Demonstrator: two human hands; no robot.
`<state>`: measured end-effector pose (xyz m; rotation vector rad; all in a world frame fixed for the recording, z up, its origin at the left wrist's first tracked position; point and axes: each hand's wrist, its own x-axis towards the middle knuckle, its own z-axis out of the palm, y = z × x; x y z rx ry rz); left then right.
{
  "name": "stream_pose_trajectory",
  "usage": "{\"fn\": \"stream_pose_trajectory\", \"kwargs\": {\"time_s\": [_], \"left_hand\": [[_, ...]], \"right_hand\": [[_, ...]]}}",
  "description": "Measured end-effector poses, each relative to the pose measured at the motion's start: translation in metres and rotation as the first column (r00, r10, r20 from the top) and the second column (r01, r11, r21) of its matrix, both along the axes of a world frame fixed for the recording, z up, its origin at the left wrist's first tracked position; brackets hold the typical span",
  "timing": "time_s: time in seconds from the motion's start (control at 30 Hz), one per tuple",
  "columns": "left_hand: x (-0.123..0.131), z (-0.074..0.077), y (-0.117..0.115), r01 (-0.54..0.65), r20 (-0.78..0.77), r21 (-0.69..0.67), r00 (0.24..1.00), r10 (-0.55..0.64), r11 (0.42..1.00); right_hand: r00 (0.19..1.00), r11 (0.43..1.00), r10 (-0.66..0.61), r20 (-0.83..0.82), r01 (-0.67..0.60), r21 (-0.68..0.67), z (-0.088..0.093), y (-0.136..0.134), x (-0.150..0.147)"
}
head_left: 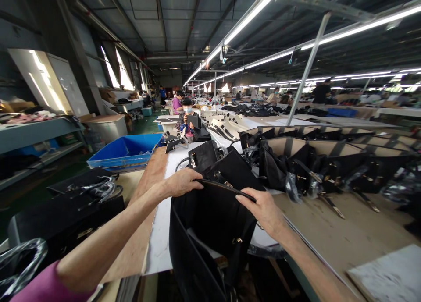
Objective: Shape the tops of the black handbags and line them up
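Note:
A black handbag (210, 218) hangs at the near edge of the table, its mouth facing me and its dark inside showing. My left hand (184, 182) pinches the far rim of the bag near its left corner, thumb on the near side. Further right along the same rim, my right hand (263, 207) grips it between thumb and fingers. A small gold-coloured fitting (237, 240) shows on the bag. Just beyond the rim lie more black bags (234, 167) with metal clasps. The bag's lower part runs out of view.
Rows of black bags with beige linings (338, 148) and plastic-wrapped handles stand on the right. A blue bin (126, 149) is at the left, with black bags (66, 218) nearer me. A co-worker (189, 122) sits beyond the table; a slanted metal pole (309, 69) rises at right.

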<state>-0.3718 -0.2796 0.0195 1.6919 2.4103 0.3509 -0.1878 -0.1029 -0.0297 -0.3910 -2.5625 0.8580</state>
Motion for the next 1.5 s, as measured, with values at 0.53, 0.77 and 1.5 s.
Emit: {"fn": "stream_pose_trajectory", "kwargs": {"time_s": [0.53, 0.77, 1.5], "left_hand": [[0.006, -0.004, -0.007, -0.05, 0.149, 0.083, 0.988, 0.037, 0.995], [0.006, -0.008, -0.008, -0.104, 0.199, 0.163, 0.977, 0.071, 0.981], [0.007, -0.011, -0.007, -0.161, 0.177, 0.267, 0.977, 0.115, 0.95]], "right_hand": [[0.984, 0.984, 0.008, 0.18, -0.04, 0.176, 0.03, -0.012, -0.024], [0.973, 0.974, 0.015, 0.229, -0.066, 0.219, 0.036, -0.027, -0.045], [0.962, 0.931, 0.002, 0.271, -0.101, 0.35, 0.035, -0.06, -0.075]]}}
